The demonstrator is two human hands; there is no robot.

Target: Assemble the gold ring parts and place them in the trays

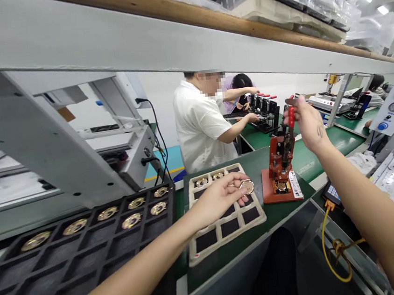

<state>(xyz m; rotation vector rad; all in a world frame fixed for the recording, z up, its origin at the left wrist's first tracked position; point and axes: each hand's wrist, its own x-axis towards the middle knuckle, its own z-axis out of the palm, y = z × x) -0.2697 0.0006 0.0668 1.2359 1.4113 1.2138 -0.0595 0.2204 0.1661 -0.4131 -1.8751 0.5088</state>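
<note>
Evidently left grip [228, 192] pinching gold disc [246, 187], right grip [298, 112] around red handle [291, 117].

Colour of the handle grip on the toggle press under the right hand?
The handle grip is red; shows best in the head view.

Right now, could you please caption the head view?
Left hand holding a gold disc, right hand on the red handle.
</note>
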